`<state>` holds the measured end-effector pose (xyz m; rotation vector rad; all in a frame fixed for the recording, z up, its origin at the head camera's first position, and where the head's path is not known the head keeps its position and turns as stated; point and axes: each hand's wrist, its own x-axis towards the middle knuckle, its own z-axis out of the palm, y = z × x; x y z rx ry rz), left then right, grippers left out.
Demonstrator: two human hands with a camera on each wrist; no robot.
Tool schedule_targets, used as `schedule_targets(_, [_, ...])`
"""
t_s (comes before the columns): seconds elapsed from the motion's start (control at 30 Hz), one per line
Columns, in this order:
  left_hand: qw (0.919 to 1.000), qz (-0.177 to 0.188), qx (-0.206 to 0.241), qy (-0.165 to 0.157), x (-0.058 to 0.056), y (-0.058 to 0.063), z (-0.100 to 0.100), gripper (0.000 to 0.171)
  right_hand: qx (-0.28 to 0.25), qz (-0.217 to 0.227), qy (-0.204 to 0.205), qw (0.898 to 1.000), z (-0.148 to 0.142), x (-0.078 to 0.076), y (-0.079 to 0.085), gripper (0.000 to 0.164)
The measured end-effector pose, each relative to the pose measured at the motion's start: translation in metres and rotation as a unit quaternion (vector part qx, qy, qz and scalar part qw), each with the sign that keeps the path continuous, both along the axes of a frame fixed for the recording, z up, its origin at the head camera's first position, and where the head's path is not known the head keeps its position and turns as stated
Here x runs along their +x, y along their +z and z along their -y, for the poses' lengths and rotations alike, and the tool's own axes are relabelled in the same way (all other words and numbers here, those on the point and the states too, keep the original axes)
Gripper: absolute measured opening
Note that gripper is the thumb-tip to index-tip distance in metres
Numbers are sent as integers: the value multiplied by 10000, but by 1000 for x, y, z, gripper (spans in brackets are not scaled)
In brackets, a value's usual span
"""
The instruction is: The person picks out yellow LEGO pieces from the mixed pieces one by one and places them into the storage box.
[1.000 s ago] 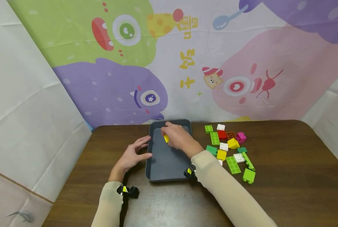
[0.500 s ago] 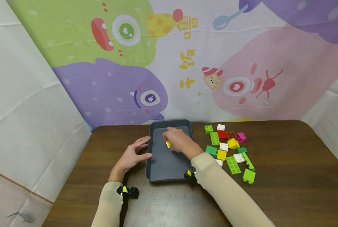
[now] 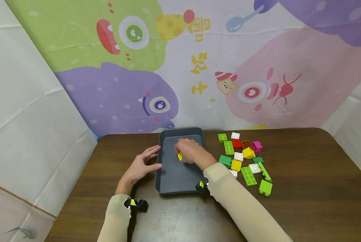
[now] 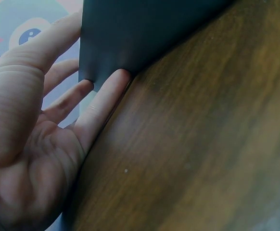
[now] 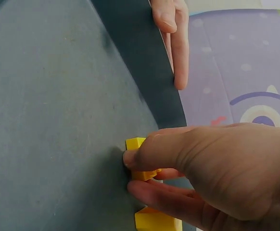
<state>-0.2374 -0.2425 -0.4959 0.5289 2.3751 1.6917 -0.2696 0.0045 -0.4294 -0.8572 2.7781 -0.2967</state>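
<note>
A dark grey tray [image 3: 177,181] stands on the wooden table. Inside it, my right hand [image 3: 190,150] pinches a yellow toy brick [image 3: 179,156] between thumb and fingers, low over the tray floor. In the right wrist view the held brick [image 5: 144,175] is partly covered by the thumb. A second yellow brick [image 5: 157,221] lies just beyond the lower fingers in that view; in the head view the right hand mostly hides it. My left hand [image 3: 140,167] rests against the tray's left side with fingers extended. Its fingertips touch the outer wall in the left wrist view.
Right of the tray lie several loose bricks, among them a light green one [image 3: 249,176], a red one [image 3: 236,144], a magenta one [image 3: 257,146] and a yellow one [image 3: 236,165]. A cartoon-printed cloth [image 3: 204,111] hangs behind the table's far edge.
My right hand has moved a little toward me and lower inside the tray, bringing the yellow brick along. A bit of yellow now shows behind that hand. My left hand keeps its place.
</note>
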Motion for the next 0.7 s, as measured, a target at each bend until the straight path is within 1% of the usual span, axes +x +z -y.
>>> schedule_targets(0.37, [10000,-50,0,-5,-1,0,0,76,-32,150,-72,9999,2,1,1,30])
schedule_targets(0.7, [10000,2,19,18,1,2,-1,76,71,79,-25,9999,2,0,-1,31])
